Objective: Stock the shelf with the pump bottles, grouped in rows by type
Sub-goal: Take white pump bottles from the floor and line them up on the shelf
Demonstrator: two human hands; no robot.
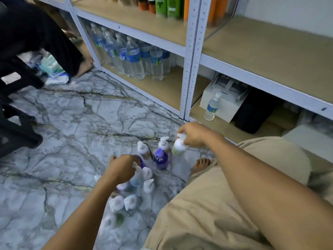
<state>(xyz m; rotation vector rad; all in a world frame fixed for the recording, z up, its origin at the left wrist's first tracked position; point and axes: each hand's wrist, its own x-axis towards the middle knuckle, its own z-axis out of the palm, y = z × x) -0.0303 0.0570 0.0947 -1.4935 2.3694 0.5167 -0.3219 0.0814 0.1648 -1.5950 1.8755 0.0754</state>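
right hand point(193, 135): clamped round the white pump top of a white-and-green plastic pump bottle point(179, 147), tilted, lifted just off the floor
left hand point(121, 169): curled over a purple pump bottle point(141, 160), grip looks closed but fingers kinda hidden
other pump bottles point(147, 184): clustered on the grey marble floor point(72, 123) between both hands
pale metal shelf with wooden boards point(270, 47): right side bare, water bottles point(133, 58) lower left
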